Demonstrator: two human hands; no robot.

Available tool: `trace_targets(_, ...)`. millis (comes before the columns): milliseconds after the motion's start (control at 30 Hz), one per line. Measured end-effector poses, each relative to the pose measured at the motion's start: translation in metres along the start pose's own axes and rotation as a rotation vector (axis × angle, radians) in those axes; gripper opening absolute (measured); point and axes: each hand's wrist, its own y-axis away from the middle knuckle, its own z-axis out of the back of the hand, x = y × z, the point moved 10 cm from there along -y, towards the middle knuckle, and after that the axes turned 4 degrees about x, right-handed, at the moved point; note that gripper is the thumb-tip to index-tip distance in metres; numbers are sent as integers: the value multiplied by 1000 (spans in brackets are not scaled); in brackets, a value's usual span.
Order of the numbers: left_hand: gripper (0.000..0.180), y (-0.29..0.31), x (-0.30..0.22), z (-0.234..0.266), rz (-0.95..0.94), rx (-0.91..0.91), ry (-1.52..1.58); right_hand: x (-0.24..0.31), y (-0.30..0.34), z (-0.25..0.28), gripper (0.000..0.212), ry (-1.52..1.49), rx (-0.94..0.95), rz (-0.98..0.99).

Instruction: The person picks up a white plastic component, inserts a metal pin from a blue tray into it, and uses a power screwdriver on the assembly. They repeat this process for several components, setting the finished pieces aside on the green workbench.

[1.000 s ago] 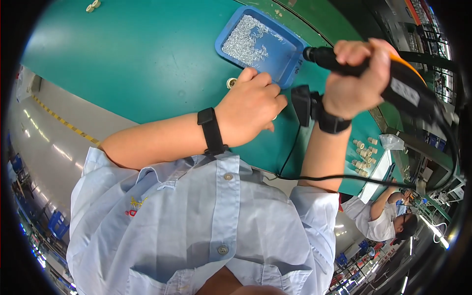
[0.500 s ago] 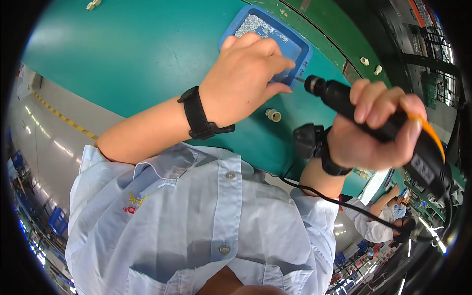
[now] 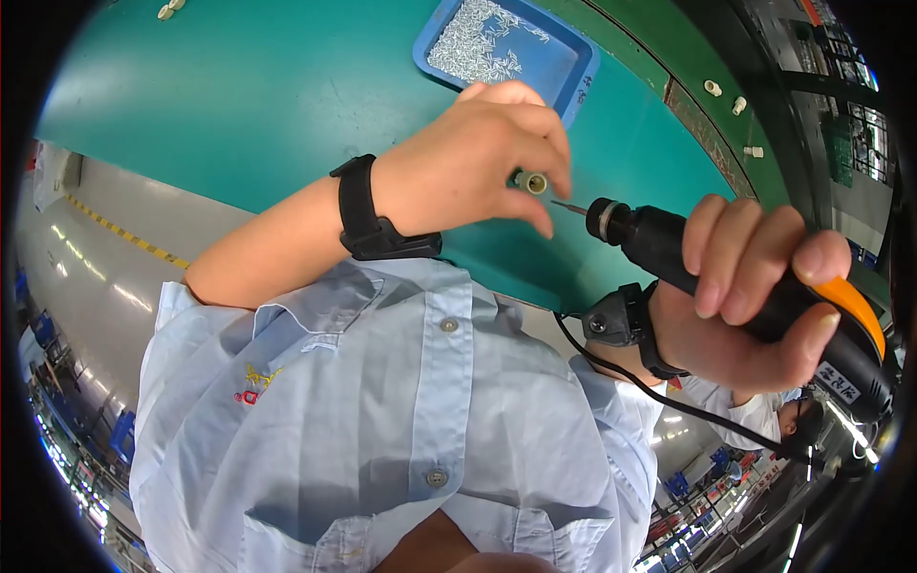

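A small cream plastic fitting [image 3: 533, 182], round and hollow with a brass-coloured inside, is at the green bench top, between the thumb and fingers of my left hand [image 3: 487, 158]. Those fingers are curved but apart, and I see no firm grip on the fitting. My right hand [image 3: 745, 296] is wrapped round a black and orange electric screwdriver [image 3: 659, 246]. Its thin bit points left, the tip just short of the fitting. Whether a screw sits on the tip is too small to tell.
Beyond my left hand lies a blue tray [image 3: 583, 81] with many small silvery screws [image 3: 475, 43]. Several cream fittings [image 3: 713, 88] rest on the green ledge at the right, others [image 3: 170, 10] at the far left. A black cable [image 3: 659, 396] crosses near my right forearm. Another person [image 3: 755, 415] is at the right.
My left hand has come away from the tray toward me, and its fingers now surround the fitting. The screwdriver's bit has moved from the tray's corner to beside the fitting.
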Motion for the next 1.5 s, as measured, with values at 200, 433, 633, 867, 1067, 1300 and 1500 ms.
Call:
trace_targets(200, 19, 3, 14, -27, 2, 132, -366, -10, 17, 6, 31, 154, -99, 63)
trace_targets(433, 24, 11, 20, -25, 174, 59, -395, -30, 20, 15, 35, 190, -284, -26)
trace_targets(633, 15, 8, 13, -23, 134, 5, -426, -42, 20, 14, 30, 222, -285, -49)
trace_targets(867, 16, 8, 13, -25, 153, -1, -422, -43, 19, 10, 33, 253, -260, -72)
trace_targets(1067, 16, 9, 12, -27, 159, 3, -436, -40, 20, 10, 37, 272, -267, -89)
trace_targets(1300, 15, 11, 11, -27, 158, -1, -425, -38, 22, 10, 38, 292, -235, -121)
trace_targets(1500, 15, 12, 8, -27, 140, -15, -430, -31, 25, 5, 41, 265, -181, -58)
